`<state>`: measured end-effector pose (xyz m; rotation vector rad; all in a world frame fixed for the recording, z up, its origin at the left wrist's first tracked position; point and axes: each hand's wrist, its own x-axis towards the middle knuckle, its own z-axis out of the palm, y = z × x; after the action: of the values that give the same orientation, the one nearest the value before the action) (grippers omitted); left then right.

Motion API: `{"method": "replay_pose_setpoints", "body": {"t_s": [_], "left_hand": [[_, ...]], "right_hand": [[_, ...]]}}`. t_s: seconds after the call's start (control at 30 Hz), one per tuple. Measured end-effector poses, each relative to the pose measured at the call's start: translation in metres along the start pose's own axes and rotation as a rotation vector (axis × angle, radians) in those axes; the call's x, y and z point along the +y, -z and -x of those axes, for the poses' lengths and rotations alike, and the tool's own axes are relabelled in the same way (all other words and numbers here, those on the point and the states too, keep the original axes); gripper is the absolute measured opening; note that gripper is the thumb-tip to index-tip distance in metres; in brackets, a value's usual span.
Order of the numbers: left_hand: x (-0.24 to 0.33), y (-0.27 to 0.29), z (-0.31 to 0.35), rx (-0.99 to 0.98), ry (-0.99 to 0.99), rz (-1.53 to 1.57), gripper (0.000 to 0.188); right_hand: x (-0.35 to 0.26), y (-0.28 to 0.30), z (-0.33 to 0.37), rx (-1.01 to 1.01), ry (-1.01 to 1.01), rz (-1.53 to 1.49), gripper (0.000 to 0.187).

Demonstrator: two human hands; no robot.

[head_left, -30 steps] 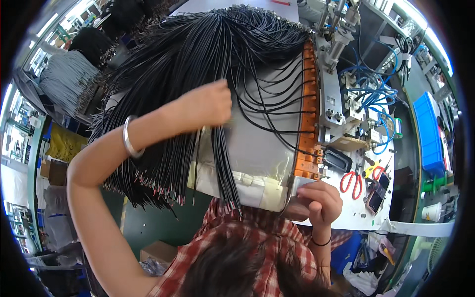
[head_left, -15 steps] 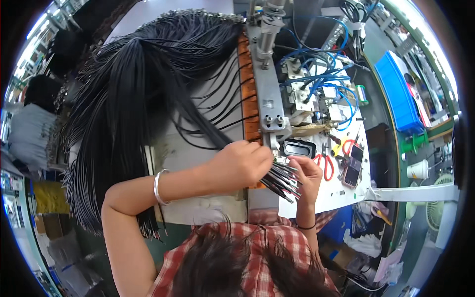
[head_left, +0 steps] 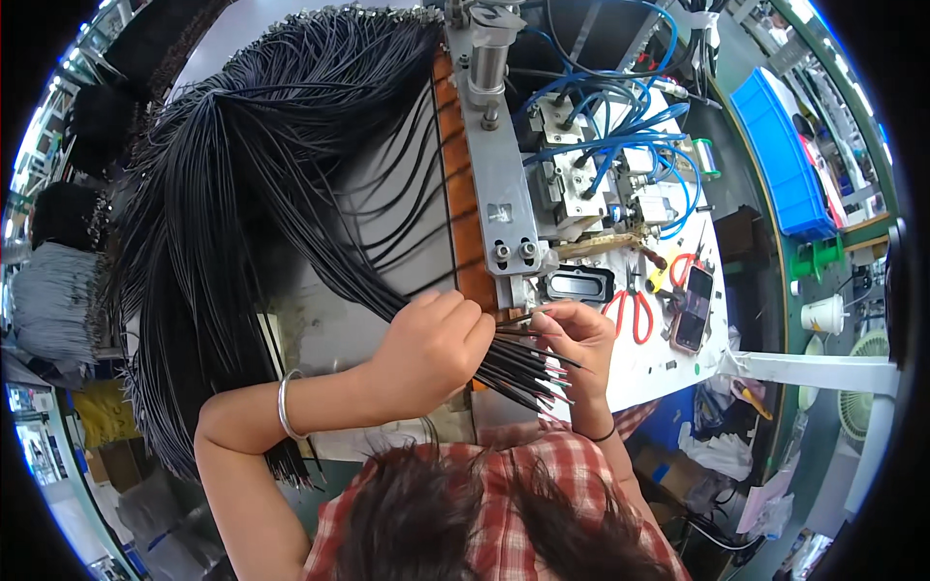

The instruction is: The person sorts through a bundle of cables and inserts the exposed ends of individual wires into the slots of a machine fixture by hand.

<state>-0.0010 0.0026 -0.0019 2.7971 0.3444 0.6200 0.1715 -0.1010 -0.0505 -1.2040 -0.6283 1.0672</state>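
My left hand [head_left: 438, 344] is wrapped round a bundle of thin black cables [head_left: 515, 370]. Their free ends fan out to the right, some showing red and white inner wires. With thumb and forefinger, my right hand [head_left: 584, 351] pinches the end of a black cable at the upper side of the fan. Behind my left hand, the held cables run back to a big heap of black cables [head_left: 213, 203]. Close beyond my hands, an orange strip [head_left: 455, 184] lies along a metal fixture bar [head_left: 494, 184], with several single cables reaching across to it.
Right of the bar stand valve blocks [head_left: 572, 179] with blue air tubes [head_left: 620, 145]. A black oblong frame [head_left: 579, 284], red-handled scissors [head_left: 635, 318] and a phone [head_left: 692, 308] lie on the white worktop. Farther right are a blue bin [head_left: 783, 160] and a white machine arm [head_left: 814, 370].
My left hand has shifted left and slightly down with the bundle. My right hand has moved slightly left and now pinches a cable end drawn apart from the others.
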Motion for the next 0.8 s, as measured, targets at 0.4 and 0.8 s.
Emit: {"method": "replay_pose_setpoints", "body": {"t_s": [0.4,0.8], "left_hand": [[0.005,0.004,0.000,-0.134,0.045,0.065,0.030],[0.003,0.000,-0.002,-0.063,-0.013,0.025,0.019]], "right_hand": [[-0.006,0.012,0.001,-0.184,-0.047,0.018,0.006],[0.013,0.016,-0.007,-0.092,-0.134,0.084,0.009]]}}
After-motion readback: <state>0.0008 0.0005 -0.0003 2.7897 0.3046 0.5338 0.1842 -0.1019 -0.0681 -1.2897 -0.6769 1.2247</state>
